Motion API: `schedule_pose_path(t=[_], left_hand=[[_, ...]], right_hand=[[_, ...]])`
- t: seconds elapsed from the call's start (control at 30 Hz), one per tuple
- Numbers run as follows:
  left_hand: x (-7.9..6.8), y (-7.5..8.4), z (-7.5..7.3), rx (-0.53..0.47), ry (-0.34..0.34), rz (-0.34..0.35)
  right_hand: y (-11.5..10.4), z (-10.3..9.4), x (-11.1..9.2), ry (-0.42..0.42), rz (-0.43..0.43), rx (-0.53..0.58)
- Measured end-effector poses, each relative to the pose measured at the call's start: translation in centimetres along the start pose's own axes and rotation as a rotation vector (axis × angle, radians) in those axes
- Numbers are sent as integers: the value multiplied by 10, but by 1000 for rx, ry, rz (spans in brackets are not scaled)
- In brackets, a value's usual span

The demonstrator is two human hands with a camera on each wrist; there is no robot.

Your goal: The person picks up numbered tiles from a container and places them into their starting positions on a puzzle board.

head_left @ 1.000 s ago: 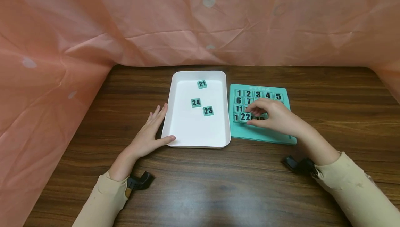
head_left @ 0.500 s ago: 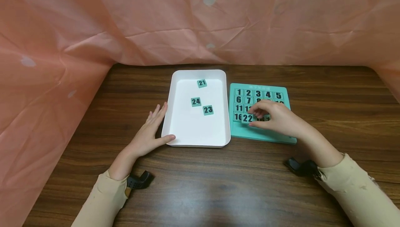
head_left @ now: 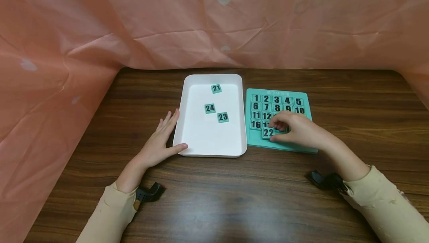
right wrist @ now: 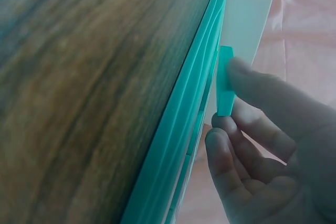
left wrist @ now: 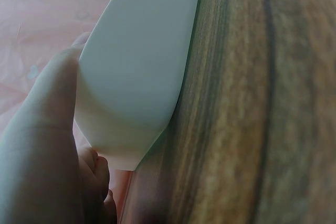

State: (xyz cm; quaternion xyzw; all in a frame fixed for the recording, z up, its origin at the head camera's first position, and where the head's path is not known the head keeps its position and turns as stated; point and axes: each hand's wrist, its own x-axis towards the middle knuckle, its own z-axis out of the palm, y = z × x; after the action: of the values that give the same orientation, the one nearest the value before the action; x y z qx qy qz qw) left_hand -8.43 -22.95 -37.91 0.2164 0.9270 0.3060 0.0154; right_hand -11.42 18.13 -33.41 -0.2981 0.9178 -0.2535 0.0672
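Observation:
Between thumb and fingers, my right hand (head_left: 296,131) pinches the number tile 22 (head_left: 268,133) over the lower left of a teal number board (head_left: 285,145). In the right wrist view that tile (right wrist: 224,82) is seen edge-on, a little above the board (right wrist: 178,114). Rows of tiles starting at 1, 6, 11 and 16 fill the board's upper part; the hand hides some of them. My left hand (head_left: 157,142) rests with spread fingers against the left side of a white tray (head_left: 207,153), its thumb at the near corner. Inside the tray lie tiles 21 (head_left: 216,88), 24 (head_left: 210,108) and 23 (head_left: 222,117).
Tray and board stand side by side on a dark wooden table (head_left: 214,191). A pink cloth (head_left: 214,23) hangs behind the table and along its left side. Each wrist wears a black camera, the left camera (head_left: 150,192) low over the table.
My right hand has brought tile 22 slightly right and toward me, from over the row starting with 16 to just below it. My left hand stays at the tray.

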Motion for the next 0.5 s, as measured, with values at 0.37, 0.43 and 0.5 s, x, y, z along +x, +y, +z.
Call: schedule_pose_path(t=[0.37,0.43,0.5], left_hand=[[0,0,0,-3,-4,1],[0,0,0,-1,-4,2],[0,1,0,0,-3,1]], right_hand=[[0,2,-1,-24,-26,9],[0,3,0,-22,-33,1],[0,3,0,-22,-33,-12]])
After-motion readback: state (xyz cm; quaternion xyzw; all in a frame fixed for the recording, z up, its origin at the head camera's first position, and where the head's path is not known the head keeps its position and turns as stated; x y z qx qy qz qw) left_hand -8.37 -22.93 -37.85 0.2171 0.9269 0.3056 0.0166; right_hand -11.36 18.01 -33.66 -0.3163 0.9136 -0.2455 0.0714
